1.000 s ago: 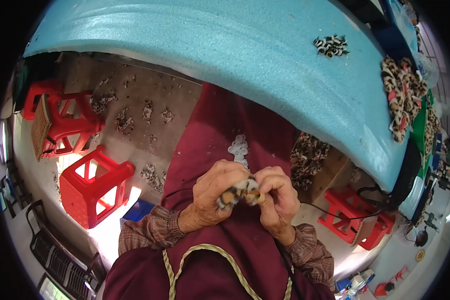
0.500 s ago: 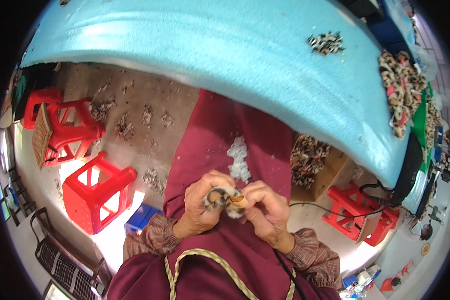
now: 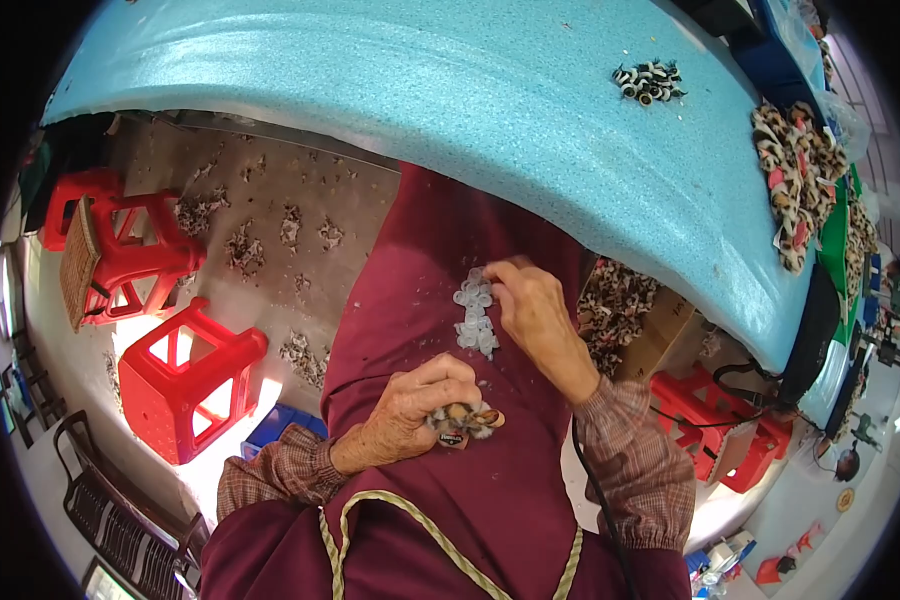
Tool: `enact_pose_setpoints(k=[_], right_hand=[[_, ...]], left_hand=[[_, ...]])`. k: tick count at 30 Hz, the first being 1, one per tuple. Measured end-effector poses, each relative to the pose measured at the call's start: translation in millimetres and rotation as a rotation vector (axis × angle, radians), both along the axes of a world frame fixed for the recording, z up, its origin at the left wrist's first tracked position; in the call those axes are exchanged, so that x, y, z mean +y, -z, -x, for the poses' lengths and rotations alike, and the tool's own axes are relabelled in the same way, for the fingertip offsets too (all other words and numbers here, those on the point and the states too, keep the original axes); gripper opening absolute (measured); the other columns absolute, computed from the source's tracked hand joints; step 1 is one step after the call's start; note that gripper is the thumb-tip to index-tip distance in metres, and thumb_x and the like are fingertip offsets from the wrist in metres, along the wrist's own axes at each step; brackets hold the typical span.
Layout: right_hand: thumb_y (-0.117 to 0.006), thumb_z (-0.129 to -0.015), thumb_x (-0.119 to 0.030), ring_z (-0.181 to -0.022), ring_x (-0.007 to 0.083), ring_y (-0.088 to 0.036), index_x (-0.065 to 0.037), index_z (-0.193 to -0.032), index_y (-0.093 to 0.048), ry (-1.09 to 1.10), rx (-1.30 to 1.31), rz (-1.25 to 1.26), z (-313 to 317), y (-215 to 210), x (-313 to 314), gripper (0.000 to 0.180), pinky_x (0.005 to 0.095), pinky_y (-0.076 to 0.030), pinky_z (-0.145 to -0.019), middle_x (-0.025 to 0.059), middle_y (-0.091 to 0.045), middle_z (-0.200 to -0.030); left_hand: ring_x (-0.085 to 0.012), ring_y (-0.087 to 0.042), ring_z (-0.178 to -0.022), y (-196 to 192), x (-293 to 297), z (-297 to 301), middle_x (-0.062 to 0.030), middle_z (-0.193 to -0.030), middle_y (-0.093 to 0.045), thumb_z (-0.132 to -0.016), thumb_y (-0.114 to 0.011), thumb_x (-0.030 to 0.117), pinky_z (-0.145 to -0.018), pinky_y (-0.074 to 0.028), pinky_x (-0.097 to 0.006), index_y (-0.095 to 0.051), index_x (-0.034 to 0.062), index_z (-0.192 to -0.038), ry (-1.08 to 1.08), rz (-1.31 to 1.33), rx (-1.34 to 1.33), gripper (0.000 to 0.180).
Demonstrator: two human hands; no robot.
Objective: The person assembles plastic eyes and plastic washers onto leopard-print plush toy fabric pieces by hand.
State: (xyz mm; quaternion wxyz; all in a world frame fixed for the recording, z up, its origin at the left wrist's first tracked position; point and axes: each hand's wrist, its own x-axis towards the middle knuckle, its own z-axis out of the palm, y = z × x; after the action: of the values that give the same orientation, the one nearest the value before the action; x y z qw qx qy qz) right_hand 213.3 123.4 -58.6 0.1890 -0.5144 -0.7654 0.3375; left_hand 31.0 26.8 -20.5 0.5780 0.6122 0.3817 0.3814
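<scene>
My left hand point(image 3: 420, 402) is closed round a small furry plush piece point(image 3: 460, 420), spotted in black, white and tan, with a dark printed label hanging at its lower side. It is held low over the maroon apron point(image 3: 390, 290) on my lap. Farther up the apron lies a small heap of clear plastic ring-like discs point(image 3: 477, 325). My right hand point(image 3: 540, 315) is at the heap's upper right edge, thumb and fingers pinched together. What sits between those fingertips, if anything, cannot be made out.
A blue-covered table point(image 3: 420, 110) arches ahead, bearing a small pile of black-and-white pieces point(image 3: 650, 82) and a heap of spotted plush pieces point(image 3: 795, 180). Below it stands a carton point(image 3: 660, 335) of similar pieces. Red stools point(image 3: 190, 375) stand at left; scraps point(image 3: 245, 250) litter the floor.
My right hand has left the plush piece and moved forward to the clear discs. My left hand keeps the piece, now turned and slightly lower.
</scene>
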Motion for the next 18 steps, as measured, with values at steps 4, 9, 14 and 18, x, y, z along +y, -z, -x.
enact_pose_setpoints(k=[4, 9, 14, 18], right_hand=[[-0.055, -0.075, 0.0, -0.078, 0.0363, -0.061, -0.003, -0.09, -0.06, -0.13, -0.271, -0.051, 9.2, 21.5, 10.3, 0.016, 0.0421, -0.05, -0.067, 0.0172, -0.061, -0.085], [-0.054, -0.074, -0.001, -0.076, 0.0366, -0.061, -0.005, -0.09, -0.059, -0.117, -0.278, -0.072, 5.4, 35.1, 16.8, 0.017, 0.0441, -0.05, -0.069, 0.016, -0.061, -0.085], [-0.061, -0.073, 0.003, -0.065, 0.0147, -0.06, -0.002, -0.092, -0.062, 0.1, 0.144, 0.178, -0.3, -5.9, 12.9, 0.02, 0.0256, -0.049, -0.061, 0.0073, -0.062, -0.076], [-0.062, -0.077, 0.004, -0.065, 0.0074, -0.057, 0.0, -0.089, -0.065, 0.205, 0.659, 0.673, 11.0, -64.2, -17.8, 0.013, 0.0212, -0.048, -0.059, 0.0034, -0.064, -0.081]], left_hand=[[-0.0167, -0.055, -0.076, -1.7, -1.1, 5.0, -0.0067, -0.091, -0.053, -0.069, -0.066, -0.004, -0.066, -0.046, -0.025, -0.062, 0.0036, -0.092, -0.104, -0.057, -0.062, 0.024], [-0.0198, -0.054, -0.085, 2.6, -2.6, 13.2, -0.011, -0.099, -0.047, -0.077, -0.067, 0.007, -0.07, -0.047, -0.029, -0.065, 0.0038, -0.095, -0.224, -0.192, -0.175, 0.018], [-0.0197, -0.053, -0.086, 4.6, -9.1, 13.2, -0.0099, -0.099, -0.047, -0.078, -0.068, 0.01, -0.071, -0.046, -0.028, -0.066, 0.0044, -0.095, -0.322, -0.252, -0.168, 0.017], [-0.0195, -0.053, -0.087, 4.1, -9.7, 12.8, -0.0096, -0.1, -0.047, -0.079, -0.069, 0.016, -0.072, -0.046, -0.029, -0.067, 0.0055, -0.095, -0.253, -0.244, -0.132, 0.02]])
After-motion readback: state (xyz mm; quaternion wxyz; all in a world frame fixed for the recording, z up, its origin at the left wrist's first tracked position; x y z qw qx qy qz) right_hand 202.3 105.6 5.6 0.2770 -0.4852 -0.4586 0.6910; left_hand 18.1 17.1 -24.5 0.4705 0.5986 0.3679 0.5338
